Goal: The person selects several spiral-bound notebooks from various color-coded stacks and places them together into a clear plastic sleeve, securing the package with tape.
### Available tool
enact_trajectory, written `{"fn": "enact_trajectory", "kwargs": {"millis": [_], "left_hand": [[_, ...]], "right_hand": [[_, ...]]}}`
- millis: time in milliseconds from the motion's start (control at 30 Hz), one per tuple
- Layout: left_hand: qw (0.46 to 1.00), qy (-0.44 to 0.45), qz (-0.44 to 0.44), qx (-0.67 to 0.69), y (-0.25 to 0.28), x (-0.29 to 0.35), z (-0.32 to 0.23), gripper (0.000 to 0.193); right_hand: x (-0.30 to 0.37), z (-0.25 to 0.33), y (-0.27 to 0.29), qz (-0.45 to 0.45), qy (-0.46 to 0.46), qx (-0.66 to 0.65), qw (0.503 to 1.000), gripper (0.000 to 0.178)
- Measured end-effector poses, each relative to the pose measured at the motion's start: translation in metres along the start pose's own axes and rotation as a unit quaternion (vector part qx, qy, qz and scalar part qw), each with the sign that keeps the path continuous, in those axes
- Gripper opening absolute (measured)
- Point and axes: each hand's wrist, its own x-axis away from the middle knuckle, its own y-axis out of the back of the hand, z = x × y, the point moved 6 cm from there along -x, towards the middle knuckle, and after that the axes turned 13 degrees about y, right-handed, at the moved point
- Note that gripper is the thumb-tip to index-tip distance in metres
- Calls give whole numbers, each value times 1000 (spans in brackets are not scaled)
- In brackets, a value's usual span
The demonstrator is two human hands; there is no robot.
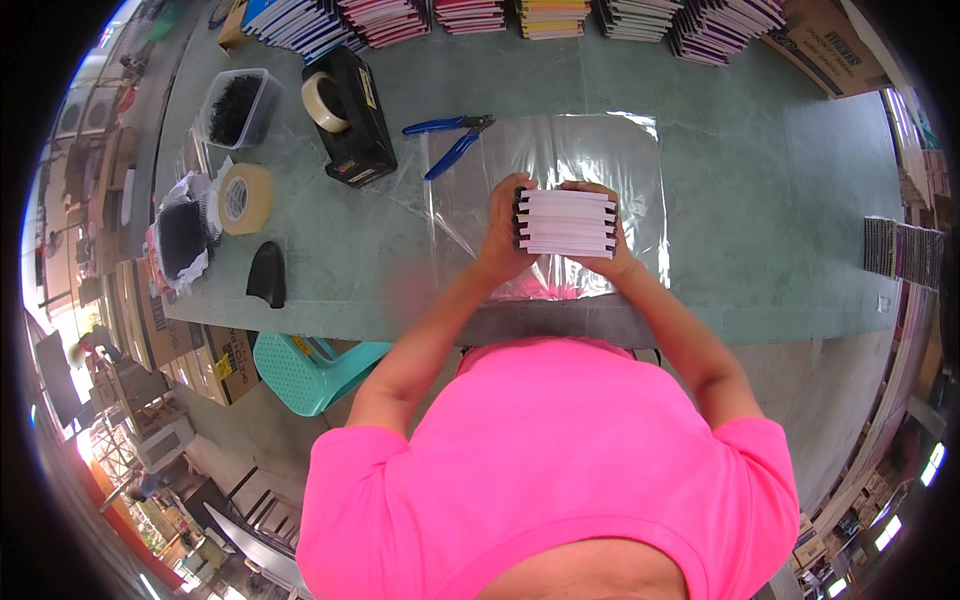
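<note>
A small stack of white-edged notebooks point(566, 224) with black bindings at the sides is held between my two hands. My left hand point(507, 232) grips its left side, and my right hand point(608, 250) closes on the right side. Some fingers are hidden behind the stack. Beneath lies a clear plastic sheet point(460, 215), shiny and flat on the green table point(760, 210). Blue-handled cutting pliers point(452, 148), with handles spread, rest at the sheet's upper left corner.
Left of the sheet stand a black tape dispenser point(362, 150), a tape roll point(246, 198), a clear tub of black pieces point(236, 110) and a black curved piece point(266, 275). Stacks of coloured notebooks point(565, 18) line the far edge. A carton point(830, 45) sits far right; a teal stool point(300, 370) stands below left.
</note>
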Motion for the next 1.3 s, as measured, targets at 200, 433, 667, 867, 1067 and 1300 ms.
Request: {"fn": "enact_trajectory", "kwargs": {"millis": [200,433,667,867,1067,1300], "left_hand": [[947,276,141,80,15,-21,-11,82],[820,466,285,169,9,-30,-9,70],[809,487,300,137,6,-28,-3,66],[799,489,338,90,8,-34,2,66],[801,478,359,35,5,-37,4,63],[797,551,247,-9,42,-47,20,47]], "right_hand": [[-45,34,14,-28,-275,-18,961,85],[-47,-5,26,236,-420,142,865,80],[-21,-12,68,30,-45,517,855,50],[-14,-14,61,106,1,519,848,40],[-36,-3,80,79,-261,299,915,33],[19,-10,86,162,-524,-17,836,35]]}}
